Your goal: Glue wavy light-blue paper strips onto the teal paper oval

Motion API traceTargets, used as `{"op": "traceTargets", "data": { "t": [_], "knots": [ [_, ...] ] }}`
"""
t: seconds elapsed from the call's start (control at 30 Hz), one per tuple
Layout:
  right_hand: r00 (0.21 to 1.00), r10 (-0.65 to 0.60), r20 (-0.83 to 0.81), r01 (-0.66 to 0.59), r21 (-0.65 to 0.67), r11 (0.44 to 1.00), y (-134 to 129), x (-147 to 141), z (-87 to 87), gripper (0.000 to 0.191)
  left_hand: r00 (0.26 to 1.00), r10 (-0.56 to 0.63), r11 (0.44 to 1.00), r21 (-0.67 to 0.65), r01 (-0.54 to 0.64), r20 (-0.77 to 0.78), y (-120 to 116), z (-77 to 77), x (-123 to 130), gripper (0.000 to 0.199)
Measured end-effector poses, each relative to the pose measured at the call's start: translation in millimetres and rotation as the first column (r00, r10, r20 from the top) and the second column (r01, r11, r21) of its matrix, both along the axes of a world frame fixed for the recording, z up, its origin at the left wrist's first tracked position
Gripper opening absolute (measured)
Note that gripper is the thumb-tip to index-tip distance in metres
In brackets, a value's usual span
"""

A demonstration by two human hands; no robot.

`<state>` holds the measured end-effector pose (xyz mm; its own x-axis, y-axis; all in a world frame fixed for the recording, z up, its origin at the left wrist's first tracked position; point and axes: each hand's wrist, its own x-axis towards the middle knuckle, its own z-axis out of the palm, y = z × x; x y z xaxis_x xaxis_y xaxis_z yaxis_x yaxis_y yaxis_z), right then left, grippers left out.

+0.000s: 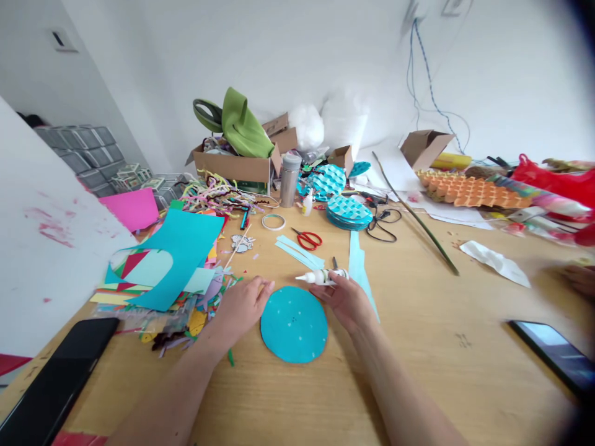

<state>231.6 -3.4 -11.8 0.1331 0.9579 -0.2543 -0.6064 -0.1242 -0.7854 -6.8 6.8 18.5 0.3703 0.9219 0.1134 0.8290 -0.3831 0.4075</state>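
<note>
A round blue paper disc [294, 325] with small pale specks lies flat on the wooden table between my hands. My right hand [344, 302] is wrapped round a white glue bottle [314, 277], whose nozzle points left just above the disc's far edge. At the disc's upper left edge is my left hand [246, 301], its fingers drawn together; what they hold, if anything, is too small to make out. Red-handled scissors [308, 240] and light blue paper strips [300, 253] lie beyond the bottle. Another pale blue strip [359, 263] runs beside my right hand.
Cut blue sheets [186, 248] and scraps are heaped at left, near a black phone [60, 378]. Further back stand a metal flask [290, 181] and stacked blue discs [348, 212]. A long stick [418, 217] and another phone [555, 353] lie right; a person's hand [579, 279] shows at the edge.
</note>
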Motion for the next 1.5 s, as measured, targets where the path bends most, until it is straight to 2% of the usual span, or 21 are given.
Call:
{"op": "traceTargets", "data": {
  "t": [0.1,0.17,0.27,0.33,0.4,0.53,0.7,0.9,1.0,1.03,1.07,1.1,1.17,1.2,1.3,1.43,1.5],
  "knots": [
    [1.000,0.009,-0.023,-0.007,0.070,0.998,-1.3,-7.8,3.2,0.018,0.996,0.092,0.996,0.024,-0.092,-0.002,2.2,-3.2,-1.6,0.034],
    [0.999,0.012,-0.034,-0.010,0.080,0.997,-2.8,-13.3,6.8,0.020,0.989,0.110,0.983,0.133,-0.124,0.104,3.6,-6.1,-3.0,0.026],
    [1.000,0.001,-0.006,-0.001,0.049,0.999,-6.7,-25.5,13.1,0.026,0.972,-0.006,0.904,0.417,-0.095,0.234,0.6,-5.7,-2.3,0.029],
    [0.999,0.010,0.036,-0.011,0.026,1.000,-10.5,-37.3,17.7,0.030,0.973,-0.105,0.836,0.548,-0.024,0.204,-5.1,-1.3,0.5,0.042],
    [0.996,0.054,0.066,-0.055,0.013,0.998,-14.6,-50.6,22.2,0.034,0.977,-0.170,0.796,0.602,0.058,0.132,-11.8,4.2,3.9,0.048],
    [0.986,0.142,0.082,-0.144,0.015,0.989,-19.7,-72.9,28.7,0.038,0.975,-0.221,0.784,0.600,0.161,0.027,-18.5,11.4,7.0,0.033],
    [0.965,0.174,0.194,-0.187,0.049,0.981,-20.4,-80.2,28.5,0.038,0.974,-0.221,0.788,0.597,0.150,0.046,-14.2,9.8,4.5,0.020],
    [0.920,0.255,0.297,-0.286,0.063,0.956,-21.4,-75.6,26.5,0.039,0.972,-0.233,0.815,0.551,0.179,0.030,-11.2,4.1,3.3,0.020],
    [0.871,0.175,0.459,-0.247,0.101,0.964,-12.8,-51.2,27.0,0.042,0.975,-0.223,0.815,0.549,0.184,0.004,-5.5,2.4,-0.1,0.020],
    [0.828,0.089,0.553,-0.195,0.135,0.971,-8.9,-36.5,26.5,0.042,0.977,-0.213,0.817,0.547,0.182,-0.007,-2.2,1.7,-1.9,0.019],
    [0.739,-0.022,0.673,-0.132,0.176,0.975,-5.2,-18.7,25.3,0.039,0.980,-0.200,0.820,0.544,0.177,-0.017,1.8,0.8,-3.8,0.019],
    [0.590,-0.114,0.799,-0.077,0.195,0.978,-2.4,1.3,23.2,0.032,0.983,-0.183,0.828,0.535,0.169,-0.027,6.3,-0.6,-5.6,0.019],
    [0.227,-0.228,0.947,0.054,0.221,0.974,-1.4,42.3,15.8,0.021,0.989,-0.141,0.845,0.516,0.142,-0.041,16.0,-5.0,-8.1,0.019],
    [0.158,-0.236,0.959,0.094,0.224,0.970,-3.6,60.8,10.7,0.017,0.992,-0.118,0.853,0.507,0.126,-0.047,20.8,-7.9,-8.5,0.020],
    [0.050,-0.226,0.973,0.131,0.218,0.967,-18.6,97.0,-7.8,0.009,0.994,-0.087,0.865,0.491,0.108,-0.065,32.1,-18.1,-6.5,0.020],
    [-0.051,-0.179,0.983,0.108,0.183,0.977,-42.5,105.6,-29.8,0.013,0.992,-0.104,0.877,0.463,0.125,-0.071,37.3,-26.7,-1.8,0.023],
    [-0.165,-0.123,0.979,0.104,0.141,0.985,-50.5,105.3,-35.7,0.014,0.991,-0.109,0.881,0.455,0.130,-0.072,37.2,-28.0,-1.3,0.024]
  ]
}}
